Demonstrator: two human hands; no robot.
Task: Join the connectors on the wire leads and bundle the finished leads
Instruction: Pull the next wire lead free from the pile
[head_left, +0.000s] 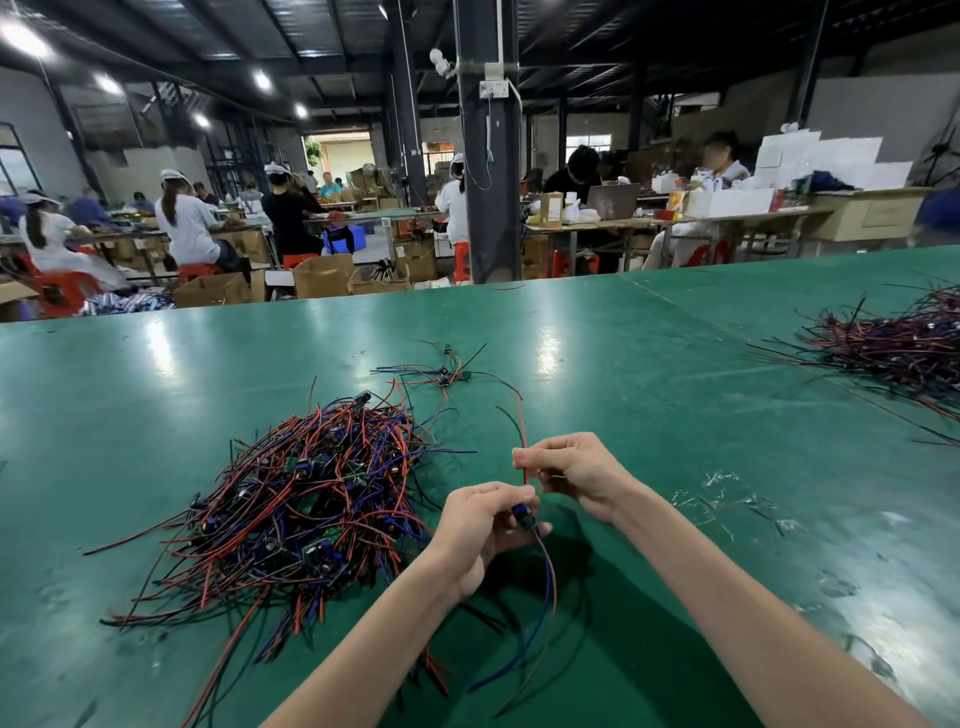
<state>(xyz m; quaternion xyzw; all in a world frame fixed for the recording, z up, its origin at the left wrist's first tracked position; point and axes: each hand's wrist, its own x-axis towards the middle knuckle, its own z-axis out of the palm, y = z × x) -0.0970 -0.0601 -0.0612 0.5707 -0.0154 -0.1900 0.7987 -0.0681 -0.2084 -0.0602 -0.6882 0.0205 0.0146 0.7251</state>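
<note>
1 blue connector pinched in left hand, over green table. Right hand, just behind connector, pinches 1 red lead. 3 wire heaps: big pile left of connector, small cluster behind, third pile far right.

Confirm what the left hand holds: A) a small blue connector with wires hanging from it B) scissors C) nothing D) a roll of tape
A: the left hand pinches a blue connector, its wires hanging below, while the right hand holds a red wire.
</note>
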